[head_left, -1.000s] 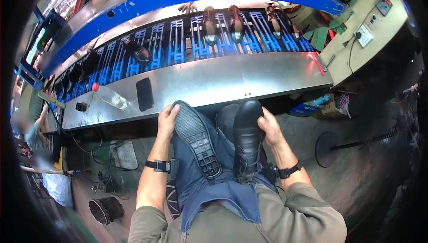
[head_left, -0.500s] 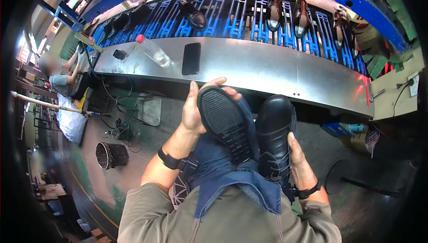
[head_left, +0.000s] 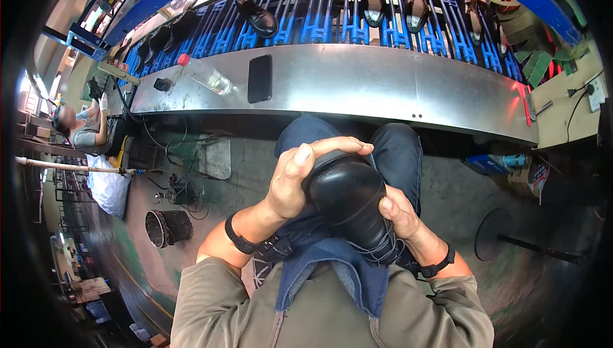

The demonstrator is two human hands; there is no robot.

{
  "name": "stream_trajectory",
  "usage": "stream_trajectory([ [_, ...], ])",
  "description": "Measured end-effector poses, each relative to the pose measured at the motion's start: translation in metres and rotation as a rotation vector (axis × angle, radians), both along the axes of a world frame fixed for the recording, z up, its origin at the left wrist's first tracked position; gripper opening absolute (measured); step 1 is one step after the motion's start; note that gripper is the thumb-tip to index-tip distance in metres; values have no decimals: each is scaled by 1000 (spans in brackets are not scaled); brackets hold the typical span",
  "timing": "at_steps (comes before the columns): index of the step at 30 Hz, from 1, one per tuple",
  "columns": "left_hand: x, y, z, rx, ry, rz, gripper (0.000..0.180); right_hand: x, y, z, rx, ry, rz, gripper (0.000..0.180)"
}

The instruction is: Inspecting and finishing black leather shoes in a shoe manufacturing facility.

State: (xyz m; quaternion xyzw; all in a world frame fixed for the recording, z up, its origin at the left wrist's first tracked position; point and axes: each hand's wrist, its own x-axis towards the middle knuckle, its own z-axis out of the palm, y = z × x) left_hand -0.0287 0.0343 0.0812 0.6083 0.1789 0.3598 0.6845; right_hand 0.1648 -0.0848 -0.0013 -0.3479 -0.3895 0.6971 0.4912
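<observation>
A black lace-up shoe [head_left: 348, 191] lies over my lap, toe pointing away from me and its upper facing up. My left hand [head_left: 297, 175] curls round the toe from the left, fingers stretched across the front rim. Along that rim a dark edge shows beneath the fingers; the rest of the loose black sole is hidden under the shoe. From the right, my right hand [head_left: 402, 214] grips the shoe's side, thumb on the upper near the grey laces.
Beyond my knees runs a metal ledge [head_left: 345, 80] with a phone [head_left: 260, 78] and a bottle [head_left: 211, 78]. Behind it, a conveyor with blue racks [head_left: 319, 13] carries several shoes. A black bucket [head_left: 168, 228] stands on the floor at left; another person [head_left: 92, 128] sits farther left.
My left hand has brought the separate sole rightward to the shoe and turned it under, so its tread is now hidden. The shoe has moved left, toward the middle.
</observation>
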Motion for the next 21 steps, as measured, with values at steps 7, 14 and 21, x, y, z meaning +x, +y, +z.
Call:
stream_trajectory([
  [7, 2, -5, -5, 0, 0, 54, 73, -1, 0, 6, -11, 61, 2, 79],
  [14, 1, -6, -3, -36, 12, 50, 75, 5, -1, -4, -35, 26, 60, 78],
  [21, 1, -9, -3, -85, 13, 35, 76, 5, 0, 1, -36, 20, 66, 81],
])
